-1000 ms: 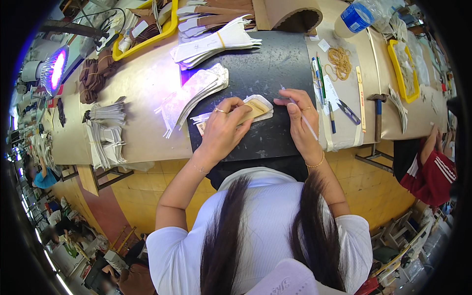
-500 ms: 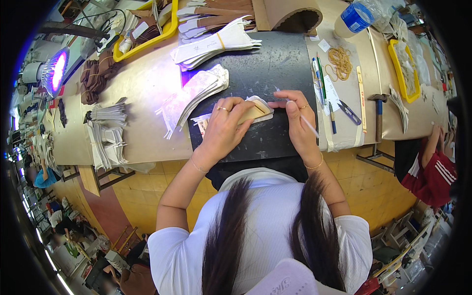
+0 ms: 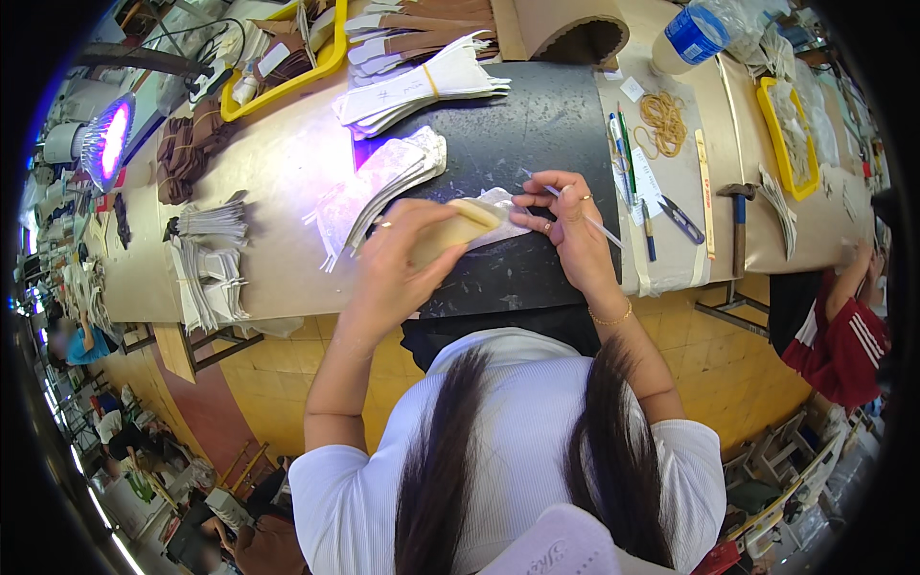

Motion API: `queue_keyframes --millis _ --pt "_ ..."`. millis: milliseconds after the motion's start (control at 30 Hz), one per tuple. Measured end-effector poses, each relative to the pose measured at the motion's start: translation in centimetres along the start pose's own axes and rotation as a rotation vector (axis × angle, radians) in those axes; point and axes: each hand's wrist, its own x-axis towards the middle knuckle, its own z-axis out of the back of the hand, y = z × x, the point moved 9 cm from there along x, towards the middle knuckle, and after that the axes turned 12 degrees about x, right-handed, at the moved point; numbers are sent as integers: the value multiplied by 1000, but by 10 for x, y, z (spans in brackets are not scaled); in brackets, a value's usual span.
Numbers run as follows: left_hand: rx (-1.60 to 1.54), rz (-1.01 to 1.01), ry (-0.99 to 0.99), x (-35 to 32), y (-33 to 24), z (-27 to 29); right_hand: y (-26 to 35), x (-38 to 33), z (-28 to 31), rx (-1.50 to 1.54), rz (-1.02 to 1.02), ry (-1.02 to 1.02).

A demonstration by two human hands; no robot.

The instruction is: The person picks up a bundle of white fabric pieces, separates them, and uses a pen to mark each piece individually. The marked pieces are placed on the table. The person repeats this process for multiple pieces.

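My left hand (image 3: 395,259) is closed on a pale yellow, flat template (image 3: 464,226), tilted up with a slot-like mark showing along it. Beneath and beyond its right end, a white cut piece (image 3: 506,203) lies on the black work board (image 3: 508,283). In my right hand (image 3: 578,235) is a thin white pen-like stick (image 3: 605,231), passing between the fingers; its fingertips are at the white piece's right edge. Just beyond my left hand sits a fanned stack of white cut pieces (image 3: 388,182), and farther back a banded bundle of white pieces (image 3: 412,91).
A bright lamp (image 3: 113,142) shines from the left. Yellow trays stand far left (image 3: 331,57) and far right (image 3: 800,153). Right of the board lie pens, rubber bands (image 3: 661,123), thread snips (image 3: 682,218) and a hammer (image 3: 739,225). Another person's red sleeve (image 3: 843,335) shows at right.
My left hand has raised and tilted the template, drawing it left off the white piece. My right hand has shifted slightly left, fingers now at the white piece's edge.
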Motion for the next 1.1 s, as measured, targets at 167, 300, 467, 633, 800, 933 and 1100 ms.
queue_keyframes --millis 167,300,467,633,800,933,1100 --pt "105 149 -158 -26 17 79 7 -3 -4 -77 50 16" --pt "217 203 -241 -22 32 110 7 -2 -8 -101 52 50" --pt "269 178 -61 26 67 53 24 -9 -9 -332 151 26" --pt "391 78 -122 25 56 39 42 -16 3 -521 243 -43" --pt "183 -63 35 2 6 -19 37 -17 -3 -419 246 -66" --pt "252 -179 10 -4 -1 -49 36 -17 -8 -446 245 -63" --pt "296 -188 -34 -4 -4 -57 32 -18 -5 -534 179 -22"
